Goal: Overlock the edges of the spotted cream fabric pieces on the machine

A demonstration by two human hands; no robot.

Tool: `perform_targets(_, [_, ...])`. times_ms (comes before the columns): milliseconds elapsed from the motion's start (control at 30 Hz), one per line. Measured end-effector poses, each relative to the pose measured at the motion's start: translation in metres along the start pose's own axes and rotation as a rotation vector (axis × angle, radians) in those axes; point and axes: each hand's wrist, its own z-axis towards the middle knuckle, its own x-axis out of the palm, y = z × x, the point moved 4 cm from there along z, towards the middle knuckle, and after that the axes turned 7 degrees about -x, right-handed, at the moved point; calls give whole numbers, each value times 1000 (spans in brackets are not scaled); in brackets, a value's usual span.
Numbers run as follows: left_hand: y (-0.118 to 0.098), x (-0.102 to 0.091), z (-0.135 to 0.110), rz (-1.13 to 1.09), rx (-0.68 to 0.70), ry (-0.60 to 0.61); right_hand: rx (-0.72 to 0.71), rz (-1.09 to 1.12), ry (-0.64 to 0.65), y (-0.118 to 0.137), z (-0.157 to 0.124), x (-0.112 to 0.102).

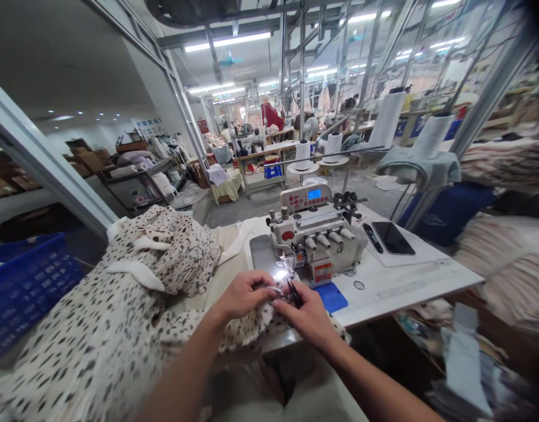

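- Cut off at the bottom edge: both forearms (186, 357).
- Drawn into a pinch at the table's front: left hand (245, 295), on the gathered edge of spotted fabric (98, 316), heaped over the left side and running out of frame at lower left.
- Half curled around dark thread snips (294, 294): right hand (308, 312), thumb at the same edge; with fingertips crowded together, cannot tell which bear on the cloth.
- Cut off at left: blue plastic basket (27, 293).
- Beneath the hands: white worktable (386, 290), partly hidden by fabric.
- Just beyond: overlock sewing machine (320, 231), needle area washed out by lamp glare.
- Right of it: black smartphone (393, 237).
- Behind: white thread cones (303, 153), grey floor (263, 205).
- Farthest: cluttered sewing stations under tube lights (228, 41), too blurred for detail.
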Motion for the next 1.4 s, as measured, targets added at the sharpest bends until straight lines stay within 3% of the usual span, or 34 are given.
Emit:
perform_targets(133, [-2,-2,0,17,-8,-38,14,-82,-9,7,4,0])
perform_targets(467, [9,1,-4,-14,-32,-172,86,-39,-20,2,4,2])
perform_targets(667, [13,6,-5,-48,-41,-230,89,17,-104,1,-1,4])
perform_targets(767, [12,9,-7,-89,-33,-219,139,142,-122,-5,-6,4])
perform_targets(967, [2,11,1,-68,-25,-70,107,151,32,-4,-8,3])
perform_targets(1233, [-10,15,36,393,75,-150,251,71,-243,-25,-6,-2])
perform_targets(1400, [-12,34,24,568,115,-360,248,51,-318,-34,-8,-1])
